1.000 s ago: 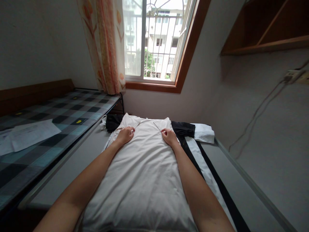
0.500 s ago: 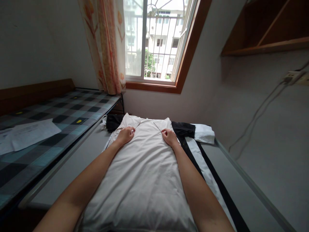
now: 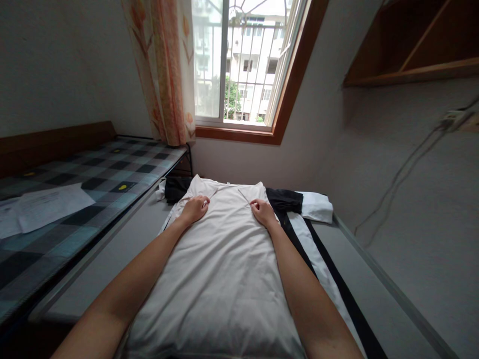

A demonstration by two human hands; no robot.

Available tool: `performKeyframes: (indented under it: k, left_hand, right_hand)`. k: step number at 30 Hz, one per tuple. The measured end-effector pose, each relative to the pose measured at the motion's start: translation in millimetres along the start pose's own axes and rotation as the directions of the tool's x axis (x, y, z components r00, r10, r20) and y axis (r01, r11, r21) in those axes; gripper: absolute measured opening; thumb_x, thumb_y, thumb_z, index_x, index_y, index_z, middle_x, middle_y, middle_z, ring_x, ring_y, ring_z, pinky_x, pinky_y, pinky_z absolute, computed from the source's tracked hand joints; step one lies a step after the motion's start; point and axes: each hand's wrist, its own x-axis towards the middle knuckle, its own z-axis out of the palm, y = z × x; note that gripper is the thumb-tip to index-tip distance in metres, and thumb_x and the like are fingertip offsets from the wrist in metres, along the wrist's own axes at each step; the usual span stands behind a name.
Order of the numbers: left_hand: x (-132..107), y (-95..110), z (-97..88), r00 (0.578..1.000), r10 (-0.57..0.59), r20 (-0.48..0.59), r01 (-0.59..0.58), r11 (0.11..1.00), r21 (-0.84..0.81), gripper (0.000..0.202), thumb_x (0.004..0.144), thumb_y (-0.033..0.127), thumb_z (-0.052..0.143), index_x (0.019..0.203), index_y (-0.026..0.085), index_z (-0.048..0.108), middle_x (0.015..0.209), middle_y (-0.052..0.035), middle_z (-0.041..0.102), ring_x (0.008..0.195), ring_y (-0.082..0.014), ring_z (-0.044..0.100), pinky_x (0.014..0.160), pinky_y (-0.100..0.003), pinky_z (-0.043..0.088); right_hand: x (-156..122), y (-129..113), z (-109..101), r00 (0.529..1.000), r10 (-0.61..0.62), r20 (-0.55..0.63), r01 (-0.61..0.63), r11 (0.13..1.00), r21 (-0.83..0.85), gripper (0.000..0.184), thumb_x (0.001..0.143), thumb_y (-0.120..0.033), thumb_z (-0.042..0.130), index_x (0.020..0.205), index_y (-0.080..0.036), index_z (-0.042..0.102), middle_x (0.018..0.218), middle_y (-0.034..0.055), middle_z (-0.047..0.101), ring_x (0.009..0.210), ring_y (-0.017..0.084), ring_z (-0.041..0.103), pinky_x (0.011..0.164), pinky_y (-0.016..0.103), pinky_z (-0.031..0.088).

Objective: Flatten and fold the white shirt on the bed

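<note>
Going fully bare-armed here tbh: smooth forearms (image 3: 136, 276), thicker farther up, tapering to slim wrists (image 3: 182, 222), then bare left hand (image 3: 194, 209) and bare right hand (image 3: 263, 212).

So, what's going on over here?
A person's left hand and right hand pinch a white cloth near its far end, one on each side. The cloth lies spread and wrinkled over black-and-white fabric on a grey surface. Papers rest on a checked mattress to the left.

Your arms (image 3: 125, 284) stretch forward, converging. Your left grip (image 3: 195, 208) and right grip (image 3: 263, 212) curl inward, both pinching.
</note>
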Motion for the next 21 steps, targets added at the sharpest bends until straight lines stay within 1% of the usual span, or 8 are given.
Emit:
performKeyframes:
  k: [8, 21]
  left_hand:
    - [-0.5, 0.1, 0.1, 1.000, -0.008, -0.005, 0.008, 1.000, -0.003, 0.023, 0.088, 0.021, 0.051, 0.103, 0.020, 0.068, 0.092, -0.0058, 0.068, 0.089, -0.0196, 0.064, 0.086, -0.028, 0.046]
    - [-0.1, -0.6, 1.4, 1.000, 0.001, -0.014, -0.001, 1.000, -0.003, 0.023, 0.088, 0.021, 0.051, 0.102, 0.020, 0.068, 0.092, -0.0065, 0.068, 0.089, -0.0206, 0.064, 0.085, -0.029, 0.046]
  right_hand:
    - [-0.3, -1.1, -1.2, 1.000, 0.000, -0.003, 0.000, 1.000, -0.006, 0.022, 0.087, -0.026, 0.053, 0.097, -0.021, 0.072, 0.085, 0.0043, 0.073, 0.079, 0.017, 0.064, 0.073, 0.025, 0.041]
    - [-0.9, -1.9, -1.8, 1.000, 0.001, 0.005, -0.001, 1.000, 0.006, 0.022, 0.087, -0.026, 0.053, 0.097, -0.020, 0.072, 0.085, 0.0042, 0.073, 0.078, 0.016, 0.063, 0.071, 0.024, 0.040]
